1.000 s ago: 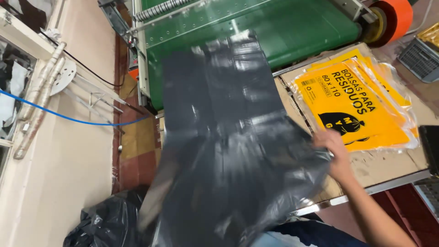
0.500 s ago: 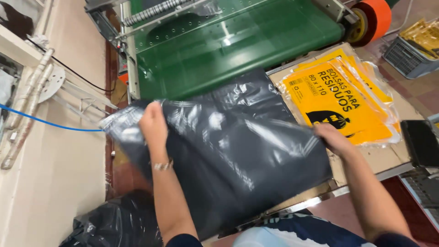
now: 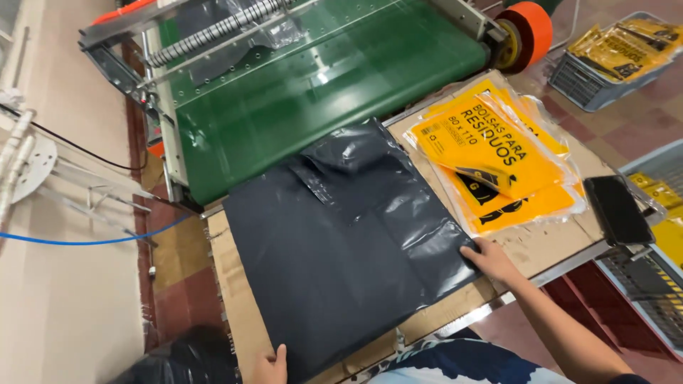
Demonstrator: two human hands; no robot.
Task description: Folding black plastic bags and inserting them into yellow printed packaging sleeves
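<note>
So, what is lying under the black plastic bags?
Under the black plastic bags brown cardboard shows at the edges, on the table. The left hand and right hand press the bags. The covered part cannot be seen.

left hand (image 3: 270,366) flat, right hand (image 3: 492,261) pressing down
</note>
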